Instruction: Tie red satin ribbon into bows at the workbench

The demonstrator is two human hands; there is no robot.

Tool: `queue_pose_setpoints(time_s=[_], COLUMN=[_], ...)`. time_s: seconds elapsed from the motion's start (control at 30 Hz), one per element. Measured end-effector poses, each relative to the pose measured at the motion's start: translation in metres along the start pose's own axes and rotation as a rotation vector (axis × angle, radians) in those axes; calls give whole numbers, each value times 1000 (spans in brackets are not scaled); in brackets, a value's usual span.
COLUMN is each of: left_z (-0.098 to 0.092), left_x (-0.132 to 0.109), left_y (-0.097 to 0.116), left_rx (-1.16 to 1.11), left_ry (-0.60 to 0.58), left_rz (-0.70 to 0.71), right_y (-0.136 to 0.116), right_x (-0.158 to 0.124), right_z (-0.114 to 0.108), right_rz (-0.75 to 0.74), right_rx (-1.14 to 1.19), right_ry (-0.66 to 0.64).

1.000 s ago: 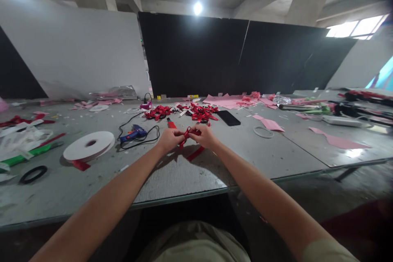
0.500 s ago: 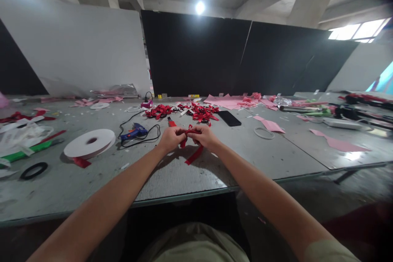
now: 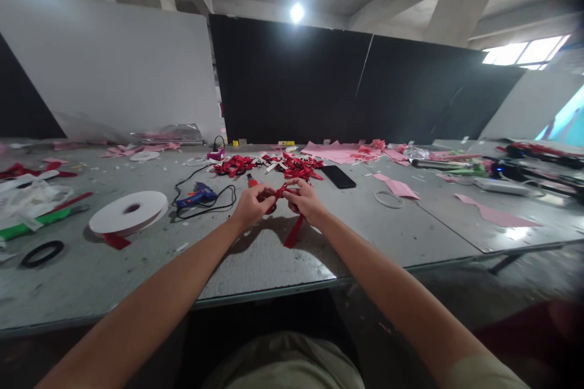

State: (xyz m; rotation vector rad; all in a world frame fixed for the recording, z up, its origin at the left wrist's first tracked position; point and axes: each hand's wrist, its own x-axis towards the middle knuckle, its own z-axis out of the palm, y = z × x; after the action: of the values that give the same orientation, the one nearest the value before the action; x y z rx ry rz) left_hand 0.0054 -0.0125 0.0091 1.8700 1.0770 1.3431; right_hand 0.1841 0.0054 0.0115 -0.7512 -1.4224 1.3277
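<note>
Far left lies the white spool (image 3: 112, 211) with its red end out, next comes the blue glue gun (image 3: 199, 196), and here's the left hand (image 3: 250, 203), fingertips pinched on the red ribbon (image 3: 294, 232) held above the table (image 3: 269, 273), right hand (image 3: 309, 202) nipping it too, a tail trailing below, black phone (image 3: 338, 177) beyond.

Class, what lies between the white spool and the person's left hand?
In the head view, a blue glue gun and black cord lie between spool and left hand.
</note>
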Motion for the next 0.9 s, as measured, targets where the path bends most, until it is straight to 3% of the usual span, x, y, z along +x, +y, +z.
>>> queue_pose_setpoints(time_s=[0.2,0.47,0.6,0.9], left_z=[-1,-2,-3,6], left_x=[0,6,5,7], left_y=[1,-5,-3,-9], left_rx=[200,2,-140,-262], left_ry=[4,69,34,41], left_rz=[53,-27,-87,-159], right_y=[1,2,2,2], right_x=[-1,-1,-2,-4], right_z=[-1,-1,0,8], right_rz=[-28,-51,-57,-65], right_rx=[-107,-214,-230,-227], right_ry=[12,-58,-51,70])
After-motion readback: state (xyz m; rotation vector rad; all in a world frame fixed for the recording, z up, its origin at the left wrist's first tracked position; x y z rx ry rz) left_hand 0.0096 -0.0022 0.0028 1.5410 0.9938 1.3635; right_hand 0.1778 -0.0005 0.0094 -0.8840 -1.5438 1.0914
